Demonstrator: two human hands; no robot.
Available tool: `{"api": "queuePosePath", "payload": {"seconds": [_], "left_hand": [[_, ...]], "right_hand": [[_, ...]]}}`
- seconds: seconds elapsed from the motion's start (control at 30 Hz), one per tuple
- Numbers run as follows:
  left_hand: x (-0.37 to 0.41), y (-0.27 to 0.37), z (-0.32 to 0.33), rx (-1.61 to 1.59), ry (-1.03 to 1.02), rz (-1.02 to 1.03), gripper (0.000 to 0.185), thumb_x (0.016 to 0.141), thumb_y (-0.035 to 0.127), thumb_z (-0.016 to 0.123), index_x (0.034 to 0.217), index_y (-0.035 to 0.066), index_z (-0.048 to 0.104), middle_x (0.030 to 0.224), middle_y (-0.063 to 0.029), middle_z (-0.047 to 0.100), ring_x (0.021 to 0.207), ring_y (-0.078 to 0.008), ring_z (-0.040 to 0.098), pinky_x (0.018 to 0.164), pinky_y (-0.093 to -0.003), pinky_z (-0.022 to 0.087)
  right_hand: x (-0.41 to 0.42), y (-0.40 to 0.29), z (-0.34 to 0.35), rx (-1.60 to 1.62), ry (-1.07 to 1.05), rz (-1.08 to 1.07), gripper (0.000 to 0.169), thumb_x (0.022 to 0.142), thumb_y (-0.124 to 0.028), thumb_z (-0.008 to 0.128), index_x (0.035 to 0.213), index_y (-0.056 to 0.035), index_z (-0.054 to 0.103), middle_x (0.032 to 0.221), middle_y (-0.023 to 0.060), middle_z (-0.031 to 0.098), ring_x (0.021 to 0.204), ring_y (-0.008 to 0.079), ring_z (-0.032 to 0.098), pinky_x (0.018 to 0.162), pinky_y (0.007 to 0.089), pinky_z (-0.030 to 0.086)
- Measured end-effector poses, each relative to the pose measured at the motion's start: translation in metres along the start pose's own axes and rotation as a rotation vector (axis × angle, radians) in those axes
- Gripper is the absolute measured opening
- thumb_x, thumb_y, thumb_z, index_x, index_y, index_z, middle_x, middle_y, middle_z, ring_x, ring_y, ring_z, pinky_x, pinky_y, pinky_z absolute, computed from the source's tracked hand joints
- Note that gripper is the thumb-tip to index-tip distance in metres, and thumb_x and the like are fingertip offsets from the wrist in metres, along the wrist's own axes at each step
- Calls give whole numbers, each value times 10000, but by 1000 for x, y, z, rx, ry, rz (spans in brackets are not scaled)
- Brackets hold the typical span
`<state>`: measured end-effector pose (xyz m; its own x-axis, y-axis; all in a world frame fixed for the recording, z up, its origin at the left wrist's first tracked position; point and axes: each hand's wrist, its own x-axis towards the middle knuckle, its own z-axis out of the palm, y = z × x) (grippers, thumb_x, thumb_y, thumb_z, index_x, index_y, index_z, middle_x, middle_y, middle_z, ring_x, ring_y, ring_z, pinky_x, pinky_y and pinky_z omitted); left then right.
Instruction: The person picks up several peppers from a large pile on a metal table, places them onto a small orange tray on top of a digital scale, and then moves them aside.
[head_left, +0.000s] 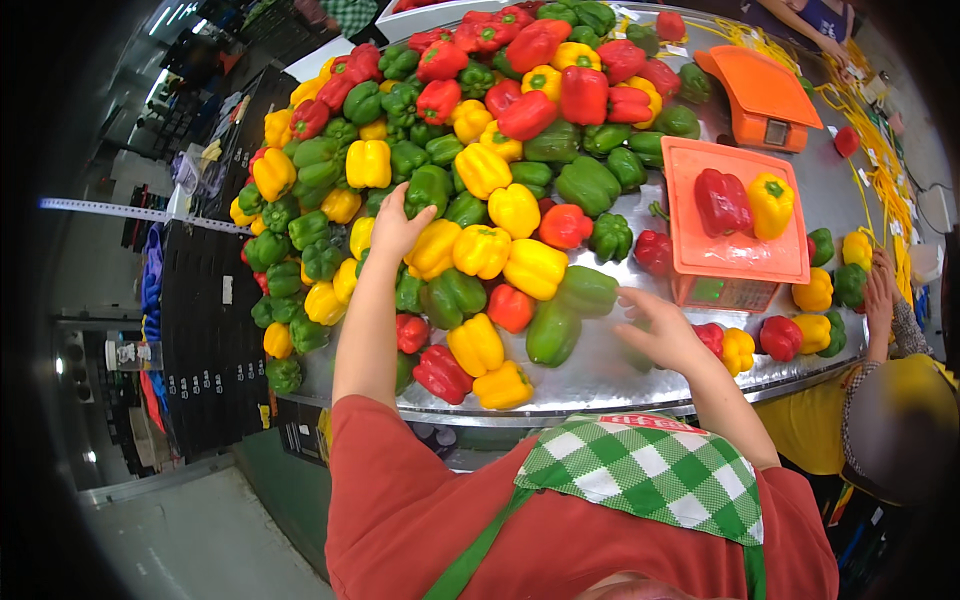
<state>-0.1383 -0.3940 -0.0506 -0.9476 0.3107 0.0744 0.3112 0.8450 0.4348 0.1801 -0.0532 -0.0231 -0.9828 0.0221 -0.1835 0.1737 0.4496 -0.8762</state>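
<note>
My left hand (397, 229) is at the middle of a large heap of bell peppers, its fingers and thumb around the near left side of a green bell pepper (430, 187). Yellow bell peppers (481, 251) lie just right of that wrist. My right hand (658, 330), slightly blurred, hovers over the steel table (600, 375) with fingers apart and nothing in them. Closest to its fingertips is a blurred green bell pepper (589, 290). An orange scale (731, 266) beyond this hand carries a red bell pepper (722, 202) and a yellow bell pepper (771, 206).
A second orange scale (772, 101) stands farther back. Red, yellow and green peppers sit in groups along the right front edge, where a co-worker's hands (877, 296) touch some. Yellow ties (885, 195) line the far right edge. Black crates (214, 322) are stacked at left.
</note>
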Motion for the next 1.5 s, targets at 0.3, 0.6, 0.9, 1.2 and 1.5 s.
{"api": "queuePosePath", "payload": {"seconds": [0.3, 0.6, 0.9, 1.2, 1.5], "left_hand": [[84, -108, -55, 216, 650, -41, 794, 704, 373, 824, 1329, 16, 488, 1323, -219, 514, 1229, -391, 484, 1037, -449, 408], [127, -143, -53, -91, 459, -403, 1174, 608, 443, 877, 1498, 64, 212, 1435, -264, 380, 1316, -396, 408, 1093, -447, 358], [90, -122, -53, -1235, 560, -501, 744, 786, 256, 786, 1397, 118, 387, 1325, -105, 503, 1142, -251, 547, 924, -403, 474], [-102, 68, -9, -2124, -231, -468, 637, 811, 398, 728, 1317, 111, 472, 1267, -98, 554, 1090, -256, 594, 854, -386, 559], [-246, 148, -7, -1655, -665, -315, 780, 892, 215, 678, 1501, 92, 205, 1409, -126, 419, 1290, -250, 442, 1041, -414, 411]], "right_hand": [[15, -16, 2, 2, -48, 45, 521, 821, -178, 723, 1296, -54, 548, 1155, 149, 639, 999, 260, 645, 849, 366, 513], [27, -29, 10, 33, -31, 154, 527, 813, -161, 724, 1299, -54, 549, 1168, 152, 639, 1002, 261, 646, 859, 366, 515], [18, -35, 18, 29, -43, 94, 522, 819, -163, 725, 1296, -44, 551, 1167, 145, 641, 992, 246, 646, 836, 358, 521], [0, -63, 42, -5, 64, -60, 761, 750, -166, 785, 1409, -53, 423, 1334, 177, 526, 1126, 313, 596, 928, 398, 493], [-32, -84, 51, -231, 90, -459, 967, 619, -174, 874, 1434, -60, 368, 1429, 224, 412, 1291, 393, 456, 1060, 450, 409]]}}
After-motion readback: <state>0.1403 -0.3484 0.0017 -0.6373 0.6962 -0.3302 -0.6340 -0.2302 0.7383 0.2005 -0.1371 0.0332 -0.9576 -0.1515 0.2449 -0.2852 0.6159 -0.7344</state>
